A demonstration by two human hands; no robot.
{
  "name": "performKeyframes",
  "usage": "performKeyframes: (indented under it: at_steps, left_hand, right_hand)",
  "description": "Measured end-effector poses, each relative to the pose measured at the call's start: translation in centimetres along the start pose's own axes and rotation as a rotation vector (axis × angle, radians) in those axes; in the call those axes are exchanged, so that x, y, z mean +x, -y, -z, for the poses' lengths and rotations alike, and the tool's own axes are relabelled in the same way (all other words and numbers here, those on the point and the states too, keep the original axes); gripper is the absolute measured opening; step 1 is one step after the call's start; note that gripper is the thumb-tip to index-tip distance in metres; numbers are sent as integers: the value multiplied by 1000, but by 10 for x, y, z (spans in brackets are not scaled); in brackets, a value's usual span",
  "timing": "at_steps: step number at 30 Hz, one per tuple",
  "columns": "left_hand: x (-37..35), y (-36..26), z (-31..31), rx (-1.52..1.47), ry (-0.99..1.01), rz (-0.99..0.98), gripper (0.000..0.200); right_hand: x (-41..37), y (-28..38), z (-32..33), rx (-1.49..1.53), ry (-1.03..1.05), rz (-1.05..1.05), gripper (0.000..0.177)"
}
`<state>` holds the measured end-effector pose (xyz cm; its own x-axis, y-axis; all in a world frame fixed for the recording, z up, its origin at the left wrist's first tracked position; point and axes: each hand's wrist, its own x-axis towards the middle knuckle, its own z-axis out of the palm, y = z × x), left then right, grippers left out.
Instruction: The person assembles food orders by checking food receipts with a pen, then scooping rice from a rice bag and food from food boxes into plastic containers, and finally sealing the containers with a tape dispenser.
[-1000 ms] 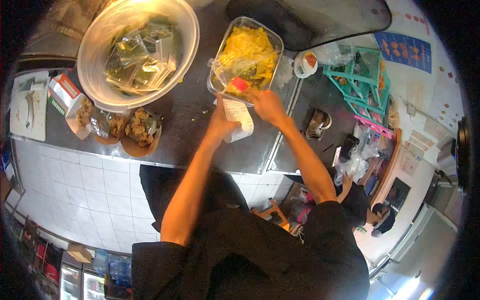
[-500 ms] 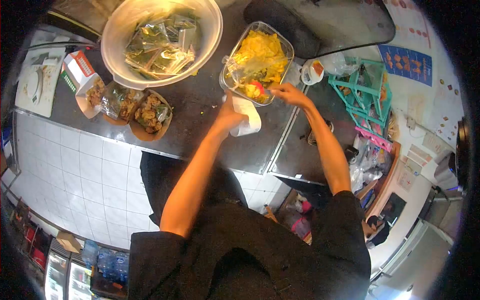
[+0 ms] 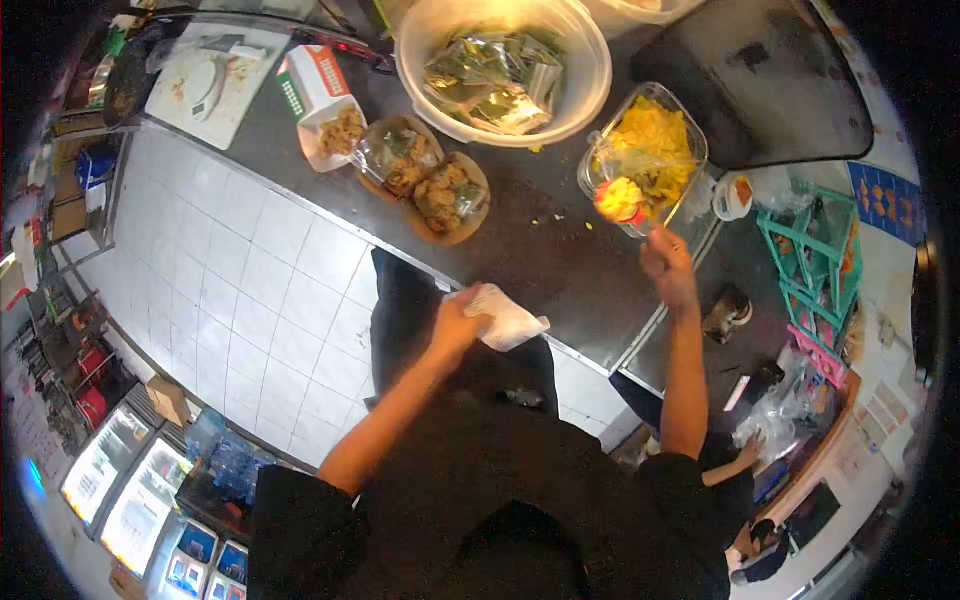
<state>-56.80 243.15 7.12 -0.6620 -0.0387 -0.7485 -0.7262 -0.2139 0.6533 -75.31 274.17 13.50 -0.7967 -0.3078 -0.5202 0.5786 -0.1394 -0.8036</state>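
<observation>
My right hand (image 3: 668, 265) grips a red spoon (image 3: 612, 213) heaped with yellow food, held over the near left edge of a clear plastic tub (image 3: 699, 140). More of the same yellow food (image 3: 655, 140), chopped or shredded, fills the tub. Closer to my body, my left hand (image 3: 458, 320) pinches a slip of white paper (image 3: 510, 320) near the counter's front edge. Left of the tub, paper trays of fried food (image 3: 448, 197) sit side by side, with small plastic sachets on top.
A big white bowl (image 3: 598, 75) of sachets stands at the back. A red-and-white box (image 3: 318, 78) and a white cutting board (image 3: 242, 65) lie to the left. On the right are a small cup (image 3: 733, 197) and a teal rack (image 3: 815, 250). Another person's hand (image 3: 748, 455) touches plastic bags.
My left hand has drawn the paper away from the tub toward my body. The spoon has come up out of the food, loaded. My view has shifted left.
</observation>
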Motion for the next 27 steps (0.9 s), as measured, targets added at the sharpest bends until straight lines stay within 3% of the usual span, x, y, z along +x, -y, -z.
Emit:
performKeyframes:
  at_steps: [2, 4, 5, 7, 8, 9, 11, 13, 15, 17, 18, 21, 23, 27]
  left_hand:
    - [4, -4, 29, -130, -66, -7, 58]
    - [6, -17, 52, -12, -117, -9, 78]
    - [9, -24, 56, -13, -121, -26, 78]
    - [14, -37, 65, -33, -202, -101, 91]
    - [21, -36, 69, -124, -168, -81, 103]
    - [25, -35, 70, -130, -177, -84, 103]
    - [35, -39, 64, -36, -230, -184, 106]
    - [35, -49, 57, -84, -165, -147, 110]
    - [34, -54, 50, -60, -189, -281, 109]
    - [39, -47, 49, 33, -227, -207, 108]
    - [43, -43, 49, 5, -215, -254, 110]
    - [47, -36, 48, 6, -203, -275, 111]
    - [42, -41, 49, 36, -206, -246, 109]
    - [47, -25, 53, 61, -227, -248, 107]
  right_hand:
    - [3, -4, -66, 71, 4, -47, 17]
    - [13, -17, -109, -114, 68, -69, 14]
    - [22, -30, -119, -217, 145, -15, 20]
    - [31, -34, -164, -601, 102, 211, 22]
    - [39, -50, -177, -808, 91, 455, 21]
    - [39, -48, -196, -1021, 118, 464, 23]
    - [56, -98, -206, -1464, 101, 819, 28]
    - [57, -111, -212, -1462, 83, 796, 31]
    - [60, -110, -217, -1453, 79, 780, 34]
    - [52, -100, -219, -1133, -13, 745, 29]
    - [49, -95, -220, -1136, -13, 748, 29]
    - [38, -87, -222, -972, -54, 591, 25]
    - [35, -86, -222, -894, -138, 317, 23]
    - [41, -105, -204, -553, -121, 352, 24]
